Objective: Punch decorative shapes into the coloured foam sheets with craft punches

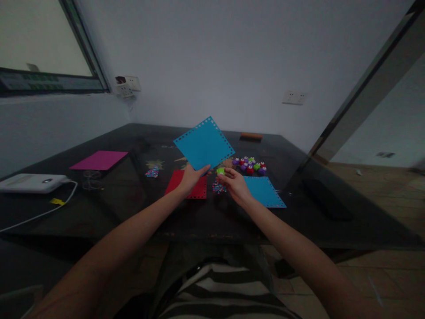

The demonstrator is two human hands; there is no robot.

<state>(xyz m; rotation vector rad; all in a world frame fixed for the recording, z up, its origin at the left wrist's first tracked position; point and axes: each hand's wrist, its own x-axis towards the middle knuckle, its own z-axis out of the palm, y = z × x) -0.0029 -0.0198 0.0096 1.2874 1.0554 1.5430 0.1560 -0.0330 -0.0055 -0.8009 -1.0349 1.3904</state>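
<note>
My left hand [195,177] pinches a blue sheet of card [204,144] by its lower corner and holds it raised above the table. Small holes run in rows along the card's edges. Between the fingers of my right hand [234,182] is a small lime-green craft punch [221,171], just right of and below the card, apart from it. A red sheet with punched edges [198,189] lies under my left hand, partly hidden by it. Beside my right forearm rests a second blue sheet [265,191], also holed along its edges. Tiny coloured paper bits [219,188] lie below my right hand.
Several purple, red and green craft punches [249,165] cluster at the right on the dark table [133,212]. Leftward are another heap of bits [152,172], a magenta sheet [99,160] and a white device [33,183] with a cable. A brown block [251,136] sits at the back.
</note>
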